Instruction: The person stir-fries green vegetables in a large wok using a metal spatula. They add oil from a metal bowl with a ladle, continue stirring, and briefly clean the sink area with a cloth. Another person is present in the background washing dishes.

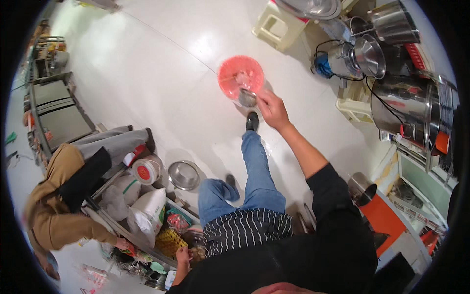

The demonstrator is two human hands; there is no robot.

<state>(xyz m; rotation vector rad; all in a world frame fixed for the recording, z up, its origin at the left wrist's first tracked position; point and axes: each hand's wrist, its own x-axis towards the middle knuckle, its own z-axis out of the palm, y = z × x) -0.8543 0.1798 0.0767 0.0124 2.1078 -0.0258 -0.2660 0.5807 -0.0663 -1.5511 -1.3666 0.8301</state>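
My right hand (271, 109) is closed on a rounded metal utensil (247, 98), which looks like a ladle or small strainer and is held at the near rim of a red bin (240, 60). The bin stands on the floor, lined with thin clear plastic, and holds some pale scraps and a thin stick. Low in the view, my left hand (183, 255) is beside the near edge of the work table, close to a yellow mesh-like item (169, 242). Its fingers are curled, and whether they hold anything cannot be made out.
A metal basin (184, 175) sits on the floor by a shelf with white sacks (148, 211) and a lidded tub (147, 170). Another person (66, 198) in brown stands at left. Plastic stools (273, 27), a metal machine (345, 58) and a large steel pot (404, 106) are at right.
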